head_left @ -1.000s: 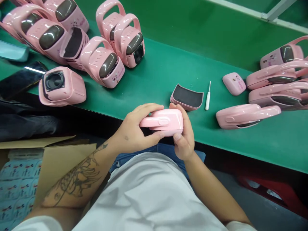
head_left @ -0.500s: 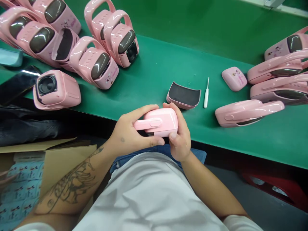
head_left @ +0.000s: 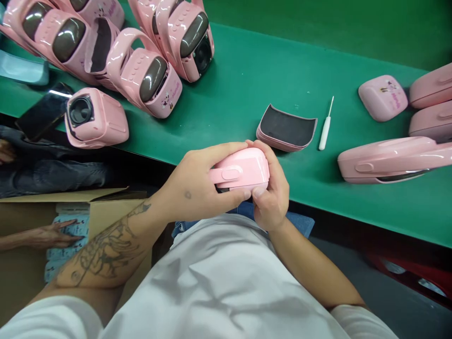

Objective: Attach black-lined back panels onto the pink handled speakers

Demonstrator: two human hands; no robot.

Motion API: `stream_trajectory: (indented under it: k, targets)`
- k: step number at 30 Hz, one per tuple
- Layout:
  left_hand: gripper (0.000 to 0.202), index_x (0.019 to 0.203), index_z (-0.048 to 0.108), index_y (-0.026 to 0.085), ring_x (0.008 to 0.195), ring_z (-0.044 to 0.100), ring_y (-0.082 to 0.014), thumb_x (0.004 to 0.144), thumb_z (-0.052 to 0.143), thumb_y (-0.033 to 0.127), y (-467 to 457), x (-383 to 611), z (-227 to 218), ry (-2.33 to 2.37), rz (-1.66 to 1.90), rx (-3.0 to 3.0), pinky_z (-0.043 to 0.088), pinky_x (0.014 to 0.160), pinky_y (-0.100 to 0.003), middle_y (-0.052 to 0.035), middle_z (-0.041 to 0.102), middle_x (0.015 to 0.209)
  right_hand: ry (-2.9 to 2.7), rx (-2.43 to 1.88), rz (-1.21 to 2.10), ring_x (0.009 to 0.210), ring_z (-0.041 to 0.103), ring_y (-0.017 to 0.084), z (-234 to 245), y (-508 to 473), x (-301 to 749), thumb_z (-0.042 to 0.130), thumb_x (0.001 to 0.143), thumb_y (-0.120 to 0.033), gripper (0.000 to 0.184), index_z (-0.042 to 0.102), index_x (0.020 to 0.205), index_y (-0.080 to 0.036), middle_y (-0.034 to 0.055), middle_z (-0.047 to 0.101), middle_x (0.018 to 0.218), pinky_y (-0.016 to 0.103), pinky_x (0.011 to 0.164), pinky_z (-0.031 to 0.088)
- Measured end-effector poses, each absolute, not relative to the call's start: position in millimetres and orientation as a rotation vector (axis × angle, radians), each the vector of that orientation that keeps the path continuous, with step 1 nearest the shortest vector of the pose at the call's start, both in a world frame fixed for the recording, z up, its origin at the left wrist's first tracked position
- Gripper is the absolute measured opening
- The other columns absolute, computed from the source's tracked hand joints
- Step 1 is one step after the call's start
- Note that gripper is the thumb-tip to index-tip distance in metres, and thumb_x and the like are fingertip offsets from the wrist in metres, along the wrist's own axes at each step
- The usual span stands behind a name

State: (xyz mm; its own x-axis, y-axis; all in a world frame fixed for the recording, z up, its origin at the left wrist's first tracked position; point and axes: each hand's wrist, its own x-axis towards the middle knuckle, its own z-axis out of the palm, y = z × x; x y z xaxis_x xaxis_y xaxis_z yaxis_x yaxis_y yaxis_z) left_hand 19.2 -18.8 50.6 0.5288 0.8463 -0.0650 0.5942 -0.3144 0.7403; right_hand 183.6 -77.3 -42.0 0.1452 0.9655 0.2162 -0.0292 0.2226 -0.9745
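Both hands hold one pink speaker shell (head_left: pixel 243 170) at the near edge of the green table (head_left: pixel 247 84). My left hand (head_left: pixel 197 186) wraps its left end, thumb underneath and fingers over the top. My right hand (head_left: pixel 270 190) grips the right end, thumb pressed on the lower front edge. A small stack of dark curved grille panels (head_left: pixel 286 129) lies just beyond the hands. A white pick tool (head_left: pixel 325 126) rests to the right of that stack.
Several pink speakers with dark fronts (head_left: pixel 148 77) crowd the far left; one (head_left: pixel 95 117) shows its round driver. More pink shells (head_left: pixel 391 157) and a small pink cover (head_left: pixel 383 96) lie right. Another person's hand (head_left: pixel 52 234) reaches into a cardboard box (head_left: pixel 21 245) at lower left. A phone (head_left: pixel 44 112) lies left.
The shell stays in both hands, their grip a little tighter around it. Another person's hand has come into the cardboard box. The view has shifted slightly.
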Motion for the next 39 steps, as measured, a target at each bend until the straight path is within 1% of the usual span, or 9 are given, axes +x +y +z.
stream_trajectory:
  k: [4, 9, 13, 17, 19, 23, 26, 31, 39]
  targets:
    - [0.063, 0.142, 0.068, 0.025, 0.119, 0.076, -0.0255, 0.081, 0.078, 0.034, -21, 22, 47, 1.182, 0.509, 2.076, 0.061, 0.1, -0.031, -0.0021, 0.077, 0.137, -1.168, -1.093, 0.989, 0.142, 0.058, 0.042, -45, -79, 182, 0.058, 0.092, -0.07, 0.074, 0.052, 0.152, -0.027, 0.011, 0.059, 0.154, 0.064, 0.118, 0.05]
    - [0.06, 0.143, 0.067, 0.026, 0.125, 0.074, -0.0251, 0.084, 0.076, 0.035, -23, 24, 41, 1.151, 0.55, 2.193, 0.059, 0.107, -0.033, -0.0022, 0.075, 0.141, -1.114, -0.993, 1.003, 0.145, 0.057, 0.042, -48, -78, 185, 0.064, 0.092, -0.059, 0.067, 0.056, 0.151, -0.028, 0.0096, 0.062, 0.153, 0.065, 0.123, 0.046]
    - [0.062, 0.147, 0.064, 0.025, 0.131, 0.071, -0.0274, 0.088, 0.074, 0.044, -18, 22, 40, 1.13, 0.503, 2.245, 0.056, 0.113, -0.037, -0.0053, 0.071, 0.146, -1.174, -1.036, 1.009, 0.148, 0.055, 0.041, -49, -75, 192, 0.06, 0.096, -0.062, 0.069, 0.052, 0.156, -0.029, 0.0081, 0.06, 0.157, 0.065, 0.123, 0.047]
    - [0.082, 0.154, 0.056, 0.024, 0.139, 0.065, -0.0303, 0.082, 0.083, 0.052, -10, 17, 46, 1.052, 0.336, 2.194, 0.053, 0.117, -0.039, -0.0067, 0.066, 0.154, -1.218, -1.027, 1.014, 0.145, 0.058, 0.038, -45, -73, 201, 0.067, 0.095, -0.055, 0.066, 0.056, 0.154, -0.028, 0.0075, 0.063, 0.156, 0.06, 0.122, 0.049]
    - [0.091, 0.156, 0.053, 0.023, 0.141, 0.063, -0.0314, 0.075, 0.089, 0.047, -8, 14, 47, 1.033, 0.315, 2.185, 0.052, 0.119, -0.04, -0.0074, 0.064, 0.156, -1.207, -1.007, 1.001, 0.144, 0.06, 0.038, -43, -73, 201, 0.069, 0.095, -0.051, 0.065, 0.057, 0.154, -0.027, 0.0087, 0.064, 0.155, 0.058, 0.12, 0.051]
    - [0.081, 0.15, 0.059, 0.018, 0.135, 0.067, -0.0294, 0.077, 0.087, 0.036, -12, 13, 44, 1.068, 0.452, 2.213, 0.053, 0.119, -0.038, -0.0097, 0.068, 0.149, -1.252, -1.067, 0.932, 0.14, 0.061, 0.038, -40, -74, 204, 0.067, 0.095, -0.051, 0.065, 0.056, 0.154, -0.025, 0.0116, 0.064, 0.154, 0.061, 0.117, 0.052]
    - [0.08, 0.149, 0.061, 0.018, 0.134, 0.068, -0.0294, 0.077, 0.087, 0.037, -15, 13, 40, 1.063, 0.475, 2.196, 0.053, 0.118, -0.038, -0.0103, 0.069, 0.149, -1.427, -1.072, 0.921, 0.144, 0.057, 0.04, -35, -72, 216, 0.068, 0.094, -0.049, 0.068, 0.054, 0.156, -0.027, 0.0116, 0.059, 0.157, 0.065, 0.122, 0.046]
    - [0.078, 0.15, 0.061, 0.021, 0.135, 0.068, -0.0292, 0.08, 0.087, 0.044, -16, 9, 32, 0.999, 0.543, 2.199, 0.052, 0.119, -0.039, -0.01, 0.068, 0.15, -1.685, -1.068, 0.941, 0.148, 0.051, 0.041, -26, -66, 237, 0.082, 0.087, -0.047, 0.086, 0.044, 0.162, -0.029, 0.0109, 0.053, 0.163, 0.064, 0.124, 0.043]
    - [0.072, 0.148, 0.063, 0.022, 0.138, 0.066, -0.0289, 0.081, 0.085, 0.039, -20, 11, 29, 1.011, 0.606, 2.09, 0.052, 0.12, -0.039, -0.0082, 0.068, 0.15, -1.463, -1.262, 1.122, 0.132, 0.061, 0.035, -1, -73, 217, 0.078, 0.086, -0.034, 0.07, 0.052, 0.151, -0.03, 0.0093, 0.06, 0.149, 0.055, 0.113, 0.054]
